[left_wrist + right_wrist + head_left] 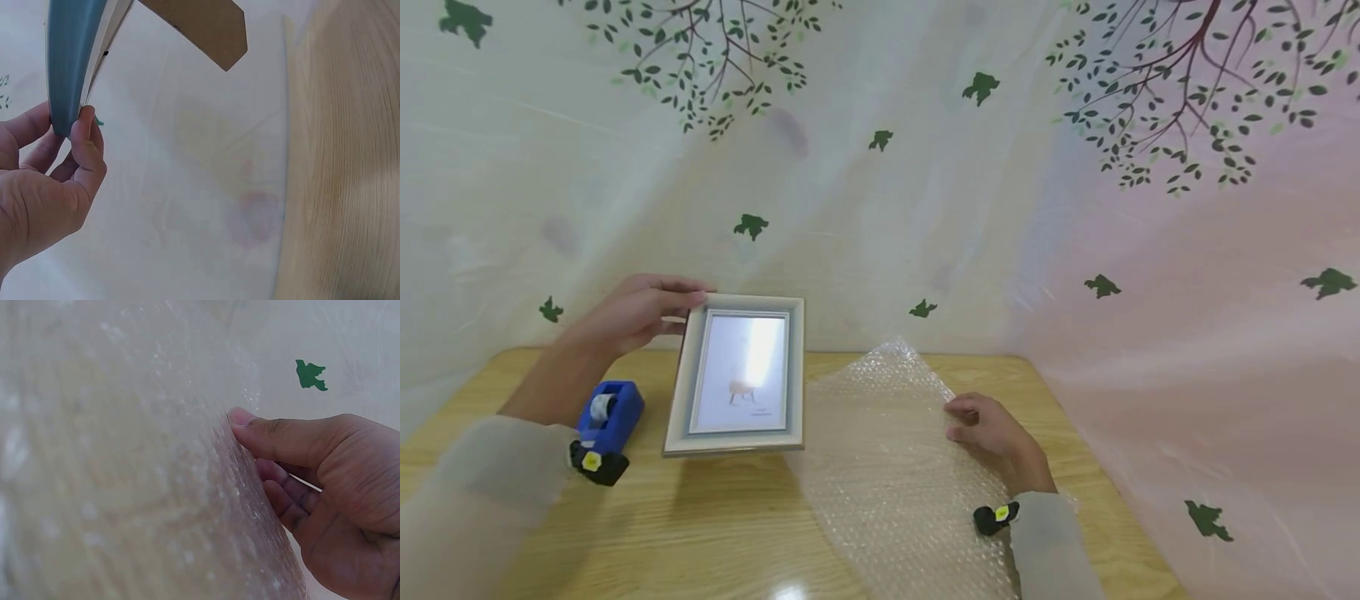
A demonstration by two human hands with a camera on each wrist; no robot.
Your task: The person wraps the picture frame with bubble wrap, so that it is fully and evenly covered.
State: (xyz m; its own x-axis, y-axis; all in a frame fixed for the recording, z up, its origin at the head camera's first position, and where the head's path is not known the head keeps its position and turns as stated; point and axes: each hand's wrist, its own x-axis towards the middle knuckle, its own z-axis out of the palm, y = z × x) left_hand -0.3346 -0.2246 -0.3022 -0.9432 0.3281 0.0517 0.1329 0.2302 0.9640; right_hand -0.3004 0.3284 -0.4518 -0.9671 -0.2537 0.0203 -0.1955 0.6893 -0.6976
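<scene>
A pale picture frame (797, 375) with a small stool print behind its glass is held up over the table by the left hand (643, 308). Thumb and fingers pinch its upper left corner. In the left wrist view the blue-grey edge of the picture frame (74, 62) sits between the fingers, and a brown stand flap (206, 28) juts from its back. My right hand (992, 429) pinches the right edge of a sheet of bubble wrap (895, 483). Up close in the right wrist view, the thumb of the right hand (350, 481) lies on the bubble wrap (156, 462).
A blue tape dispenser (617, 412) stands on the wooden table (737, 533), beside the left forearm. Behind the table hangs a pale curtain (850, 250) printed with branches and green birds; it also runs along the right side.
</scene>
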